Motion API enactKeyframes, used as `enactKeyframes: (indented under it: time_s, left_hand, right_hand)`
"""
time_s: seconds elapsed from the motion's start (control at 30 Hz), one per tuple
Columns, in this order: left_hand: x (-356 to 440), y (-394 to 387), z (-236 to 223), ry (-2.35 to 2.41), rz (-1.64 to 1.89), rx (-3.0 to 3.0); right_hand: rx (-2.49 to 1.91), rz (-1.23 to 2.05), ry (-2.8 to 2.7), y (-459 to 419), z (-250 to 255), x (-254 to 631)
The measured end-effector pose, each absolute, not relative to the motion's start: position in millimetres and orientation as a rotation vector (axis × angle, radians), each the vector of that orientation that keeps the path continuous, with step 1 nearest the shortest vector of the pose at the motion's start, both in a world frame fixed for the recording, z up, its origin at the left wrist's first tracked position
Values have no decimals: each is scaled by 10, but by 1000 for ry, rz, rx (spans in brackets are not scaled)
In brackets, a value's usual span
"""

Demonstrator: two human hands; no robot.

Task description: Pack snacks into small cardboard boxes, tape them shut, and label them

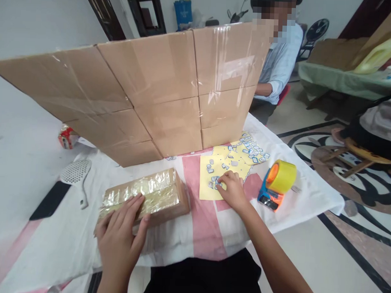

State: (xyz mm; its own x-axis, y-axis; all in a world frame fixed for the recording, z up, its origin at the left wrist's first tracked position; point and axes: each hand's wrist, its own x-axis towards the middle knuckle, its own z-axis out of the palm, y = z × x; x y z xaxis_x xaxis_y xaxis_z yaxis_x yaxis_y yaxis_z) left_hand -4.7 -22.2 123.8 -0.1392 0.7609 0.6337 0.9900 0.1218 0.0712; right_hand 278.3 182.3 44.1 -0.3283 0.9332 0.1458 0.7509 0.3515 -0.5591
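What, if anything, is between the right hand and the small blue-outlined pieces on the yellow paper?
Nothing visible: the fingers of the right hand reach the small blue-outlined pieces. The brown taped cardboard box sits left of them; the tall cardboard panel stands beyond.

Bright, even indoor light; white glare on taped cardboard panel (166, 73) and box (158, 186), soft shadows, edges stretched
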Motion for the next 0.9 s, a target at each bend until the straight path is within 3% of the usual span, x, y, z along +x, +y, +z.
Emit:
enactKeyframes:
  time_s: [0.9]
  left_hand:
    - [1,-210,1208,-1972,-684,-1652]
  right_hand:
    - [-1169,761,-1906,1854,480,2887]
